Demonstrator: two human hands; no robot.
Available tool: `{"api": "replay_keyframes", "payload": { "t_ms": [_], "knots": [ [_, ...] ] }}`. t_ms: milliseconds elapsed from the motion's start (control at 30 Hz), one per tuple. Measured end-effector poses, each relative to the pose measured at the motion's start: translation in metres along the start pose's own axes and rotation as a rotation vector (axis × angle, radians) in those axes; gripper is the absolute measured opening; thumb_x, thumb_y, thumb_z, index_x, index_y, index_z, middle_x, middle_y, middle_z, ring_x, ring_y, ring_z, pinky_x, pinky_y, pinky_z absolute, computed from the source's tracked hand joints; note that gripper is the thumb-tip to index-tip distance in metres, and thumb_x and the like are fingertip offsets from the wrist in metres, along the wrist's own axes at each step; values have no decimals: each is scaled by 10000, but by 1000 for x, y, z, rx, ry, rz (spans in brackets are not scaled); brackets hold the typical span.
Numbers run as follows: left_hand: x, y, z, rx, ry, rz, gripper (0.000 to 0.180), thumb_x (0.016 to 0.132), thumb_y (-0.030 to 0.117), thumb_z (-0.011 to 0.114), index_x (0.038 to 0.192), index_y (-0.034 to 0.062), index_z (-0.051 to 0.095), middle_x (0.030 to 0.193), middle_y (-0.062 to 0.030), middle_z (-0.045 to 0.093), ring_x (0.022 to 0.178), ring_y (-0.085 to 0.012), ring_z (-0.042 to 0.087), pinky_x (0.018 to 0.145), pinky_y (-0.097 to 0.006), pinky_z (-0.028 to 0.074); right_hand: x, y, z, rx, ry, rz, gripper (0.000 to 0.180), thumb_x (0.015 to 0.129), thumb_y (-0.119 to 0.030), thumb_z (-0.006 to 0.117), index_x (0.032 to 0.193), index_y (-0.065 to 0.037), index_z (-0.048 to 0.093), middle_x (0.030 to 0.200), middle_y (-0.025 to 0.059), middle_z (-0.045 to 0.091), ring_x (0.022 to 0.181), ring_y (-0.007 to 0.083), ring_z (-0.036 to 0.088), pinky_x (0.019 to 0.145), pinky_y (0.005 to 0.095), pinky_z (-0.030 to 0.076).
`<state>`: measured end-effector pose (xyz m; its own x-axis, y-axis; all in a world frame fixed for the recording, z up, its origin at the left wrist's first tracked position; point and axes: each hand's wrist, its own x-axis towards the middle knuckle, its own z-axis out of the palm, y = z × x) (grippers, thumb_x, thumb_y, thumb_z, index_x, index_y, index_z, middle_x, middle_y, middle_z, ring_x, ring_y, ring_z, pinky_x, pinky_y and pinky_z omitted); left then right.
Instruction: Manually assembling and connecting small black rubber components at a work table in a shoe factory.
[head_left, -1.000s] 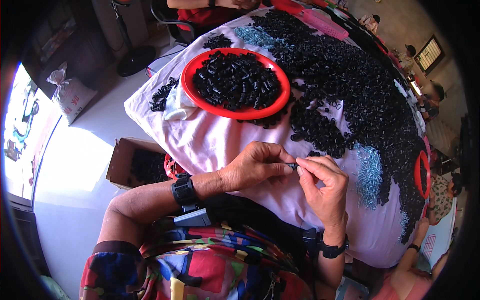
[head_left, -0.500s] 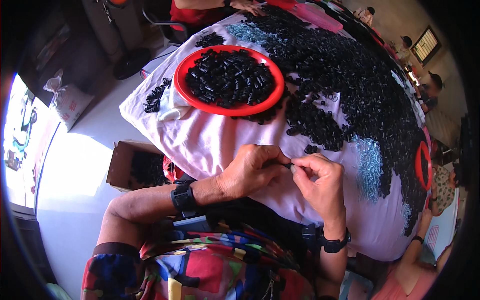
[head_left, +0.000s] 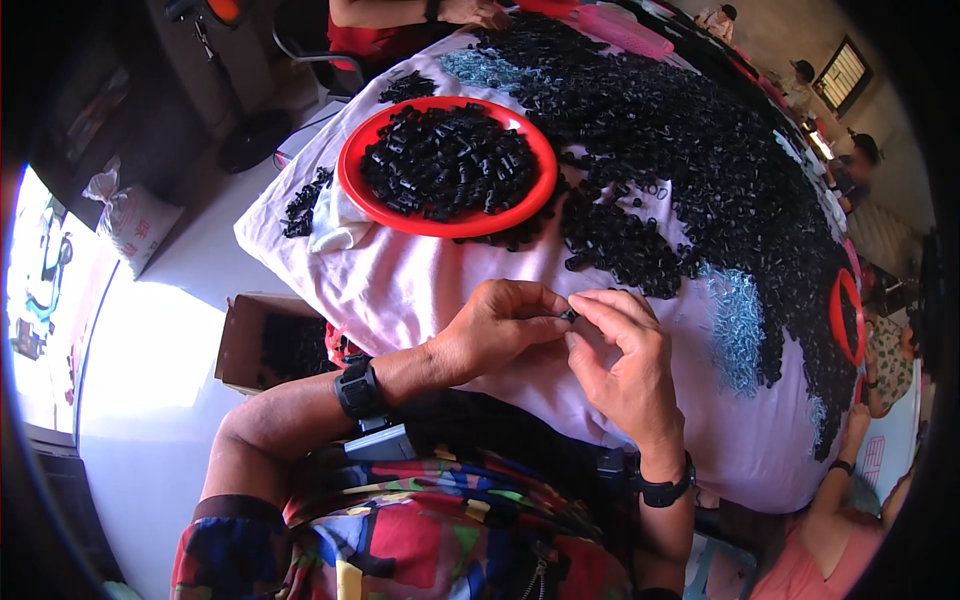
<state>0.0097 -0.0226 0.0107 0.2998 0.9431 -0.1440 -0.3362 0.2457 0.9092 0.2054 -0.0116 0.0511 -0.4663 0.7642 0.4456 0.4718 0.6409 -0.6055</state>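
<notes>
My left hand (head_left: 505,325) pinches a small black part (head_left: 569,315) between thumb and forefinger, above the near side of the pink cloth (head_left: 420,285). My right hand (head_left: 625,360) meets it from the right, thumb and fingertips close around the part; whether they grip it is hard to make out. Beyond my hands stands a red round tray (head_left: 350,190) heaped with short black tubular parts (head_left: 450,165). More loose black parts (head_left: 625,240) lie just past my fingertips, next to a patch of small light-blue pieces (head_left: 735,330).
A cardboard box (head_left: 238,340) with dark contents stands below the table's left edge. A tied white sack (head_left: 135,220) and a stand fan's base (head_left: 255,145) are on the floor. Another person's hand (head_left: 475,12) rests at the far edge; other people sit along the right side.
My right hand's fingers have opened out a little and shifted slightly left and up. The left hand still holds the small part. The whole view has moved a little.
</notes>
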Motion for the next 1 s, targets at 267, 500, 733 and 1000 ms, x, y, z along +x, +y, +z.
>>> {"api": "replay_keyframes", "payload": {
  "t_ms": [267,500,733,1000],
  "knots": [
    [5,-2,-11,-13,-135,-41,178,998,137,707,1120,7,711,1012,-23,729,938,-109,700,876,-272,582,1,5,4,-126,42,-128,424,703,-11,815,1115,-14,720,1076,115,704,948,318,666,835,401,561],
    [1,10,-10,-28,-154,-108,209,1017,216,690,1094,24,719,954,-19,723,837,-96,690,773,-263,585,3,0,10,-130,88,-173,446,704,-15,824,1137,-20,718,1087,113,703,935,312,658,819,400,562],
    [0,14,-6,-32,-145,-155,304,1052,298,634,1148,19,707,969,-51,729,857,-117,700,782,-266,588,2,7,8,-150,70,-196,452,735,-25,815,1174,-14,706,1102,124,701,960,318,659,827,400,560],
    [0,9,-8,-16,-260,-203,412,1091,341,545,1186,-39,672,1095,-139,746,977,-186,730,815,-313,608,2,16,7,-167,38,-278,402,793,-23,761,1178,16,654,1088,148,678,895,335,631,784,415,540]
  ]
}}
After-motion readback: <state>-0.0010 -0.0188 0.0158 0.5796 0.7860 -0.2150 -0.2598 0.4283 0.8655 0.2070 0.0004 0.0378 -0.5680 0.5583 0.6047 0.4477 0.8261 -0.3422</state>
